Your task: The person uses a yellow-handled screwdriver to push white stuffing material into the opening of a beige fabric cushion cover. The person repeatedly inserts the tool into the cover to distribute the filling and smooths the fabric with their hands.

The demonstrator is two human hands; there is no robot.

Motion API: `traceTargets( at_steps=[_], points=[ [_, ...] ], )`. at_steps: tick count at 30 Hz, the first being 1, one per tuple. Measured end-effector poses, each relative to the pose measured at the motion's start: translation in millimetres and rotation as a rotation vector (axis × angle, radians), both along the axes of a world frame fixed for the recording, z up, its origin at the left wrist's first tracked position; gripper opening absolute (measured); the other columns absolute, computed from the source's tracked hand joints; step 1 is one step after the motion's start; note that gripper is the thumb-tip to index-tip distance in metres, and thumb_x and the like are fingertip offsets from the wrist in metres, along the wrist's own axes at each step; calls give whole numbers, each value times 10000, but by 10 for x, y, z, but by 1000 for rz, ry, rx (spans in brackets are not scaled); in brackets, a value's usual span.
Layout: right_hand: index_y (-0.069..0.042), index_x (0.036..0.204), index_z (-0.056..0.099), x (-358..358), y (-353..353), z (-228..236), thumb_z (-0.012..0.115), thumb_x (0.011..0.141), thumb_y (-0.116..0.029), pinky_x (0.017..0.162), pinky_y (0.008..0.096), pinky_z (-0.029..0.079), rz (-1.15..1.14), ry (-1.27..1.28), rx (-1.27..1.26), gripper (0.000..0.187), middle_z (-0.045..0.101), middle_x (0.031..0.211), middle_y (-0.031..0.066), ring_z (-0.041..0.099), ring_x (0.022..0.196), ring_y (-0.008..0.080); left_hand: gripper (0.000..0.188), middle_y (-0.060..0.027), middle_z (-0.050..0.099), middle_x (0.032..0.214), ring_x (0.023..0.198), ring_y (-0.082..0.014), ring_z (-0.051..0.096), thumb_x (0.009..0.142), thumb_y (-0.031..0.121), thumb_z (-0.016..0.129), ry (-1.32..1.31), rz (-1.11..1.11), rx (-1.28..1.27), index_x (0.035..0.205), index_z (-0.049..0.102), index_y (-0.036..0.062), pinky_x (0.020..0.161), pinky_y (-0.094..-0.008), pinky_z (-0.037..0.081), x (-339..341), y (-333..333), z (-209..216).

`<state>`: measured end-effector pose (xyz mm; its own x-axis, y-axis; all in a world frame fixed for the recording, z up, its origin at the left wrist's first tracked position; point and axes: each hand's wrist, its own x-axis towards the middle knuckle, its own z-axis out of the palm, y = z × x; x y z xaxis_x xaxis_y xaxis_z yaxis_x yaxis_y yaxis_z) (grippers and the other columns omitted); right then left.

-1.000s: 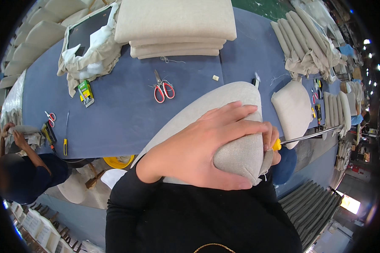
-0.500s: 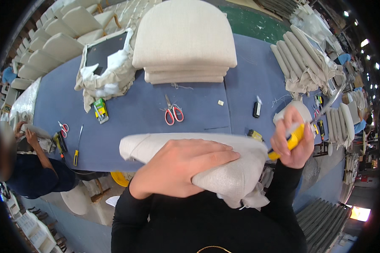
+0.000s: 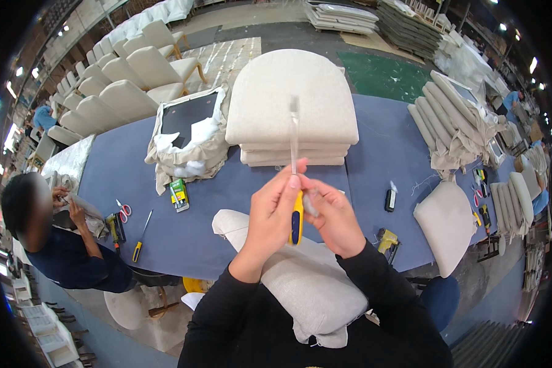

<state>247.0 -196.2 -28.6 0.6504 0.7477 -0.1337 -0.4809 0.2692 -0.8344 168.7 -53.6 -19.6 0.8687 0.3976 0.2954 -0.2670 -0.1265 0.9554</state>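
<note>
My left hand (image 3: 268, 211) is closed on a screwdriver (image 3: 297, 221) with a yellow-and-blue handle, its fingers where the metal shaft meets the handle. The shaft points up and away; its broad tip is blurred. Beside it my right hand (image 3: 336, 218) is closed, fingertips at the base of the shaft, around something small and pale that I cannot make out. Under my forearms a beige fabric-covered cushion (image 3: 313, 282) lies tilted across my lap and the table edge, touched by neither hand. Loose fabric hangs at its near end.
The blue-grey table (image 3: 196, 230) bears a stack of beige cushions (image 3: 291, 92), an unfinished padded panel (image 3: 187, 119), a green-and-yellow box (image 3: 179, 195) and a yellow staple gun (image 3: 387, 241). Another beige cushion (image 3: 446, 224) sits at right. A person (image 3: 67, 239) works at the left.
My left hand has left the cushion and come up to the screwdriver. My right hand has brought the screwdriver in from the right to the middle. The cushion has slid lower.
</note>
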Motion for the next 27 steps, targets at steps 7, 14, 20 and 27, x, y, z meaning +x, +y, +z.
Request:
traceTargets(
  at_steps=[7,14,20,27],
  points=[
    [-20,1368,699,155,-33,-49,574,1160,-365,1165,346,445,-198,-121,90,422,701,1422,128,600,1369,175,152,6,624,864,802,-54,577,1097,181,679,66,84,-88,1165,677,45,684,-244,452,-89,-14,60],
    [-6,1295,732,18,-34,105,593,1149,-415,903,296,526,-92,-101,66,456,706,1134,62,640,1029,104,170,13,656,748,682,-61,552,1066,161,724,84,47,-71,1067,774,-2,622,-256,439,-51,-87,63],
    [-6,1022,745,109,-149,-19,635,1138,-351,548,240,426,-163,-444,-222,381,643,737,-6,562,617,70,199,34,597,723,634,-51,513,1085,194,717,104,-9,-278,1035,729,1,585,-262,412,18,29,25],
    [5,1144,751,502,-254,-107,652,1125,-251,580,258,449,-563,1,18,275,698,804,39,575,628,95,184,32,538,717,597,-50,461,1078,198,708,20,52,-466,991,688,38,562,-240,358,65,187,-127]
  ],
)
